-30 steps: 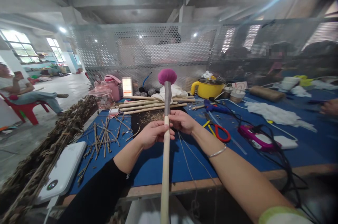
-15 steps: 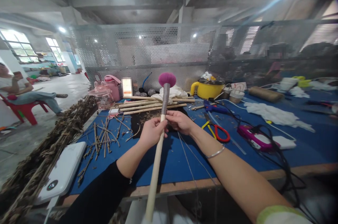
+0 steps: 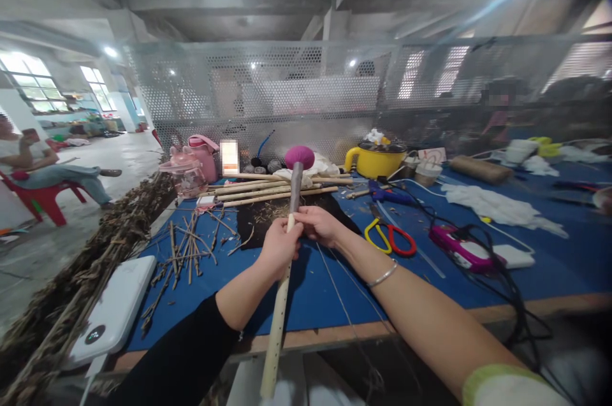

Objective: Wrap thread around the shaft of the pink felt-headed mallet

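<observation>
A pale stick with a row of small dark holes slants up from the table's front edge. Its upper part has a grey wrapping, and a purple ball tops it. My left hand is closed round the stick just below the wrapping. My right hand pinches at the wrapping's lower end, its fingertips touching the stick beside my left thumb. Thin pale threads hang from beneath my right hand past the table edge. Whether its fingers also grip a thread is hidden.
Scissors with yellow and red handles lie right of my hands, near a blue glue gun and a purple device with black cables. Thin twigs and a white power bank lie left. Behind are bare sticks and a yellow pot.
The stick has turned about its length, so its row of holes now shows. The purple ball sits slightly lower and further left. Both hands remain at the wrapping's lower end.
</observation>
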Demonstrator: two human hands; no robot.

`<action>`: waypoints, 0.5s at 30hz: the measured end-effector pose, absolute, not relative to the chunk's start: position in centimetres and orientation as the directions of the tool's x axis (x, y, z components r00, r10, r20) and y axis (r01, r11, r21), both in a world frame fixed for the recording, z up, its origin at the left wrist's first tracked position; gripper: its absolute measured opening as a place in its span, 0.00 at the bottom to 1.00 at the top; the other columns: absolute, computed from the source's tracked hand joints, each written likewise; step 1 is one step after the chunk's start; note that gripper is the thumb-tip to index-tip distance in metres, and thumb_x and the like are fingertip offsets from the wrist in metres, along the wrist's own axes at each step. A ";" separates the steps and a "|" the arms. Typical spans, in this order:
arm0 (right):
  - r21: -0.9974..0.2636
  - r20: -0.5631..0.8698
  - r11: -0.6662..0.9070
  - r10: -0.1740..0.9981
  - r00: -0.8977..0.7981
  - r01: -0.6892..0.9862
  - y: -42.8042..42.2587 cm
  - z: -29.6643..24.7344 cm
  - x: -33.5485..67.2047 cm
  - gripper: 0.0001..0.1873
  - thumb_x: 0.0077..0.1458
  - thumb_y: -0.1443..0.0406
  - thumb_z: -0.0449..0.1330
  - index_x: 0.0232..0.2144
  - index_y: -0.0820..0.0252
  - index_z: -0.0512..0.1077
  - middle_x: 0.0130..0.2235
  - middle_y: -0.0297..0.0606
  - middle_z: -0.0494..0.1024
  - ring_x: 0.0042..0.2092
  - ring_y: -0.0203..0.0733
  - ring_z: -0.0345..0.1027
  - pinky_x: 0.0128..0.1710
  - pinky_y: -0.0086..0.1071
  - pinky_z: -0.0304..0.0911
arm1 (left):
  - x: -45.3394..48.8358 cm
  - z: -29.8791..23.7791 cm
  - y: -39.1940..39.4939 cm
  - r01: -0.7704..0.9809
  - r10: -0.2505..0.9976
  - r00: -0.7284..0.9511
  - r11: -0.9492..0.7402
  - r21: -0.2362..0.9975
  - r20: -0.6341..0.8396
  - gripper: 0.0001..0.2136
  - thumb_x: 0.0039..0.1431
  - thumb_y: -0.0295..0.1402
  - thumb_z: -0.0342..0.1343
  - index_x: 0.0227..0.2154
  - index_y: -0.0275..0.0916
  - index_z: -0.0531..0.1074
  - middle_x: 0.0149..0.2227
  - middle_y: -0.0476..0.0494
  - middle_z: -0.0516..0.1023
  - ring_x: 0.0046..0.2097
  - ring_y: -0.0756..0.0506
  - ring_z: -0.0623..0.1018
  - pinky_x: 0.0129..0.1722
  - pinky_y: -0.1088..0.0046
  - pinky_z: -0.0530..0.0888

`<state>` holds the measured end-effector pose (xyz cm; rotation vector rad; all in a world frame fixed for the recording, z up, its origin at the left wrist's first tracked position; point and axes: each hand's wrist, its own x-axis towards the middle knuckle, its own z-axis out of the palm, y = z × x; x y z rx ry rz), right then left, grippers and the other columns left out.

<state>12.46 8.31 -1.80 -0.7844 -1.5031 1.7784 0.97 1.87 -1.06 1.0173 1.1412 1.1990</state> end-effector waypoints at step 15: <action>-0.980 0.037 -0.095 0.772 -0.635 -0.173 8.5 -1.3 13.6 0.14 0.45 0.59 0.61 0.25 0.64 0.64 0.12 0.22 0.53 0.12 0.24 0.37 0.11 0.22 0.31 | 0.7 -1.1 2.0 -0.166 0.991 0.127 0.056 0.984 -0.035 0.13 0.54 0.43 0.49 0.28 0.36 0.63 0.20 0.50 0.70 0.15 0.55 0.65 0.12 0.82 0.60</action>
